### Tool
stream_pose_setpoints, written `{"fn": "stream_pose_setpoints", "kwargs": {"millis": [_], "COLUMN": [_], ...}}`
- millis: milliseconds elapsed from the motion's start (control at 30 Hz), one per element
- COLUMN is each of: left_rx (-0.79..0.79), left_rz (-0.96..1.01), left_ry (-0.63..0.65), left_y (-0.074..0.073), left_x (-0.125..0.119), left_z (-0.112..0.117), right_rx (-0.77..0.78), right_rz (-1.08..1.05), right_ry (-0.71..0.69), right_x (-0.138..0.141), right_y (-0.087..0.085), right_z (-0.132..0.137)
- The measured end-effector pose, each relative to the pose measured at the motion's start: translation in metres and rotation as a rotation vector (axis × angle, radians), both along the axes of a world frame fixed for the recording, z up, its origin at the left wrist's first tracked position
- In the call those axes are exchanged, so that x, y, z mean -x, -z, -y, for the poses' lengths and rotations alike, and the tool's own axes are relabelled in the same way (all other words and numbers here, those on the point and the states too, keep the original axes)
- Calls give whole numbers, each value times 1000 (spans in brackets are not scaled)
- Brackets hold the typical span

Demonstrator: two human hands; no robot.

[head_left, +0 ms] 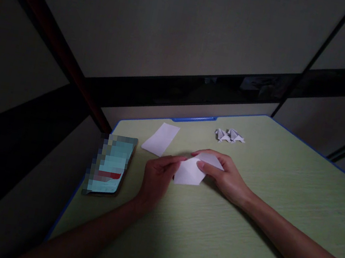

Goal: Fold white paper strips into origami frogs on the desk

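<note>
Between my hands is a sheet of white paper (188, 173), bent or folded so that its outline has several corners. My left hand (159, 175) pinches its left edge between thumb and fingers. On the right side, my right hand (223, 173) grips it, thumb lying on top and fingers behind. The paper is held just over the table, and its underside is hidden. Beyond my left hand lies another white sheet of paper (161, 139), flat on the table. Small folded paper figures (229, 135) sit farther back, beyond my right hand.
A phone or tablet (111, 165) with a lit, partly pixelated screen lies at the table's left edge. The light green table (273, 164) has a blue rim and a blue handle-like strip (194, 118) at the back. Dark-banded panels (188, 38) rise behind it.
</note>
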State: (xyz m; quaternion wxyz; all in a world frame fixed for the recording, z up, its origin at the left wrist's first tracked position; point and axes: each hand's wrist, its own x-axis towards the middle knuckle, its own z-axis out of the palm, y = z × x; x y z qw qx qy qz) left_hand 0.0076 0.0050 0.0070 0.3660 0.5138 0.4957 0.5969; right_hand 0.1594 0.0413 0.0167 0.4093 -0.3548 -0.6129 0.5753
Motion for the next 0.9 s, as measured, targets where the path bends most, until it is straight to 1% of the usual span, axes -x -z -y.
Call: {"fn": "stream_pose_setpoints", "kwargs": {"millis": [100, 167, 267, 400, 533, 600, 700, 833, 900], "left_rx": [-47, -51, -8, 63, 113, 125, 167, 206, 195], "left_rz": [-10, 10, 29, 46, 65, 73, 49, -31, -71], "left_ry": [61, 89, 94, 81, 55, 62, 121, 200, 199], "left_y": [-2, -3, -5, -6, -5, -4, -2, 1, 2], "left_x": [-1, -2, -3, -6, -8, -8, -7, -6, -6], "left_z": [1, 1, 1, 1, 1, 1, 0, -1, -2], "right_rx": [-25, -39, -71, -186, -166, -168, -189, -223, -179], "right_rz": [-29, -28, -65, -114, -124, -131, -124, -106, -98], "right_ry": [36, 51, 40, 16, -14, -14, -22, -86, -103], "right_x": [-1, -2, -2, -3, -3, -3, -4, -4, -3], "right_y": [2, 4, 5, 3, 3, 4, 4, 2, 1], "right_z": [-1, -2, -3, -4, -6, -6, -6, -3, -2]}}
